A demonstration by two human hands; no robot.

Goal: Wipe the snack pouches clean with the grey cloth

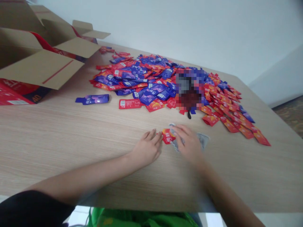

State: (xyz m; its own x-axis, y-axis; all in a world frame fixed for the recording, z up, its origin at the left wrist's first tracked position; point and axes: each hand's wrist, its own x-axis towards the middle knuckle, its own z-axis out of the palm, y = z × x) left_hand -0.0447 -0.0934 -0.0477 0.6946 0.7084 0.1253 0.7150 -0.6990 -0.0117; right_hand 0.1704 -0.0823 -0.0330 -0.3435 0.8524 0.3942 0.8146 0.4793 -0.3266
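One red pouch (167, 137) between left fingers (156, 138) and cloth (204, 140)

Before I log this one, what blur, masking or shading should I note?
Head view: motion blur softens the right hand, smearing below its wrist; a pixelated patch masks part of the sachet pile; inside the open box, shade darkens the cardboard.

The single view comes from head height above the near side of the table (71, 132), facing forward and down across it to the wall (201, 31) behind. It is wide and close: the hands (146, 149) fall near mid-frame, the forearms (94, 175) reach in from below, and the table's far edge slopes down rightward.
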